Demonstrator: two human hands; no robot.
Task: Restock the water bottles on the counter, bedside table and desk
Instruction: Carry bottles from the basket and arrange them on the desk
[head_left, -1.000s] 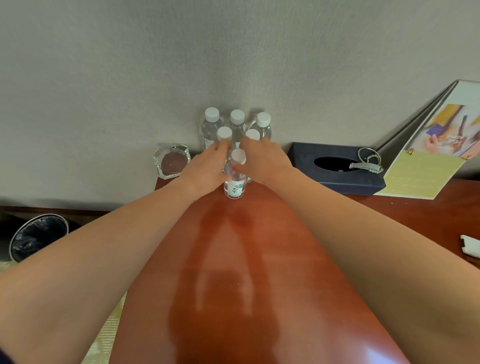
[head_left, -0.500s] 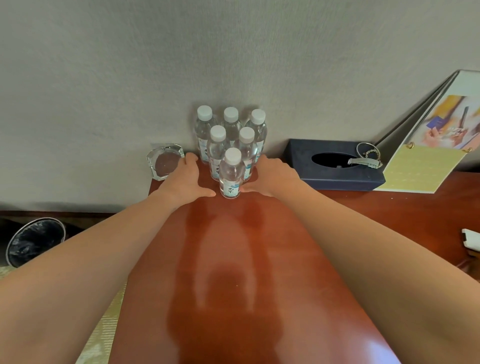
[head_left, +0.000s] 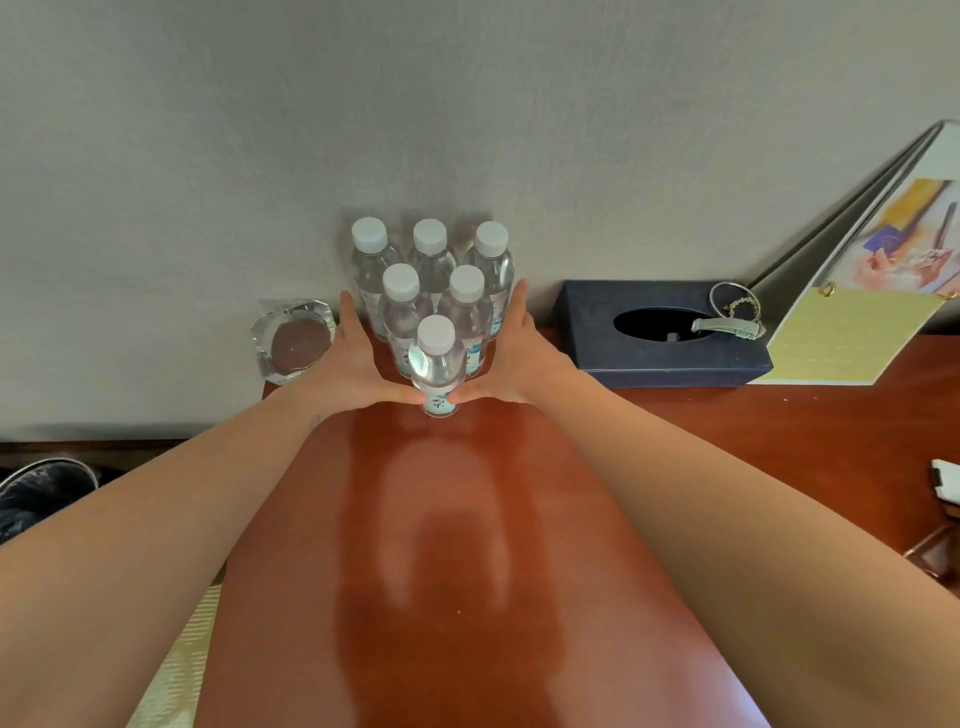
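my left hand and right hand are flat with straight fingers. they grasp nothing and only press both sides of the six water bottles. the thumbs touch the front bottle. the group stands at 12 o'clock on the desk, by the wall. if i squeeze unevenly, i think the front bottle can tip toward 6 o'clock, or the group can slide into the ashtray at 9 o'clock.

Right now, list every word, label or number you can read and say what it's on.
Nothing here can be read.
Label on the front bottle: dark marks, too blurred.
Labels on the other bottles: too small and blurred.
Ring-bound display card: picture only, no legible print.
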